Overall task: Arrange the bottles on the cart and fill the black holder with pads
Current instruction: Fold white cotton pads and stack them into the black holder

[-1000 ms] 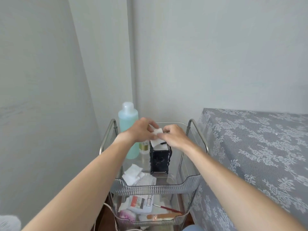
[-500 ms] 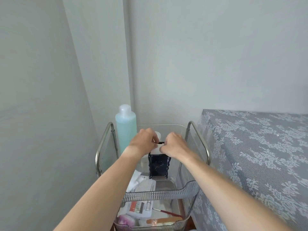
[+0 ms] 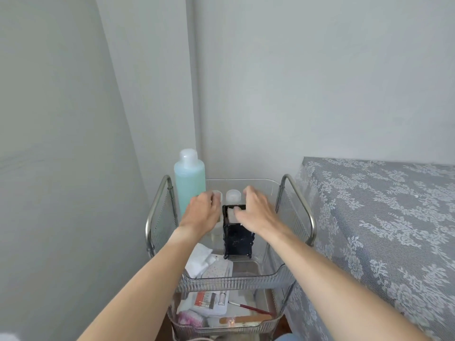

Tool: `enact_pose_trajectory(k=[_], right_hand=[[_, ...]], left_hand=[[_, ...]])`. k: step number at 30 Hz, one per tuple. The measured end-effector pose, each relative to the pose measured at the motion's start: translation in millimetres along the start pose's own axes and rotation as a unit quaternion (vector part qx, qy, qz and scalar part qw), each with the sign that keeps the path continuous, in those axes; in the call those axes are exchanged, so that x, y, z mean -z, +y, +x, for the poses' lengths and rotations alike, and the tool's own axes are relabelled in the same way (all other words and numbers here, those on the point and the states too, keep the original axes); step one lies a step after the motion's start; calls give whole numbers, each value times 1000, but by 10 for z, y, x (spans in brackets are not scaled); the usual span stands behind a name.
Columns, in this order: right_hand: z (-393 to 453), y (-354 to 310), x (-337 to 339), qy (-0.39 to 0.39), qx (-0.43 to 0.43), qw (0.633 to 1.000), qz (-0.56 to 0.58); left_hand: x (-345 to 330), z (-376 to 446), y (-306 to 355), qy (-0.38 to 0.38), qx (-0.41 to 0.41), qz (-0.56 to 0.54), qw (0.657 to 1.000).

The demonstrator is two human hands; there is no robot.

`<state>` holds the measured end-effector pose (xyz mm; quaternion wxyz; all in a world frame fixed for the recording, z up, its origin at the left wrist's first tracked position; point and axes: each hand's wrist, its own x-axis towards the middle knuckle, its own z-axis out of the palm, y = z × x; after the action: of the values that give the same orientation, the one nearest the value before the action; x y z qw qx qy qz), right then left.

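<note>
Right hand (image 3: pixel 256 212) over black holder (image 3: pixel 237 238); bottle (image 3: pixel 189 185) behind.

A home or salon corner, by its plain grey walls. Under the hands stands a cart (image 3: pixel 299 190) of nail supplies; right, a lace-covered table (image 3: pixel 384 212).

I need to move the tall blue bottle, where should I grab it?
Grip the tall blue bottle around its straight, upright body below the cap, coming from the front right. The cart handle and wall crowd its left side.
</note>
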<state>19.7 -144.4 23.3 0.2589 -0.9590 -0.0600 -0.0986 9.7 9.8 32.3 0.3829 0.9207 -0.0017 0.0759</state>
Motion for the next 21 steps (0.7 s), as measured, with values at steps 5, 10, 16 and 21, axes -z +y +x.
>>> enact_pose_trajectory(k=[5,10,16,21], right_hand=[[22,-18,-128,-141,30,984,-104],[-1,-3,-147,-140,30,985,-97],[-4,8,-150,-144,27,988,-58],[5,18,-91,-136,-51,976,160]], left_hand=[[-52,-132,-320,-50,44,143,988],[-188,-252,-550,-180,105,258,943],[-250,-262,-636,-219,116,324,913],[-189,-222,-587,-173,99,284,938]])
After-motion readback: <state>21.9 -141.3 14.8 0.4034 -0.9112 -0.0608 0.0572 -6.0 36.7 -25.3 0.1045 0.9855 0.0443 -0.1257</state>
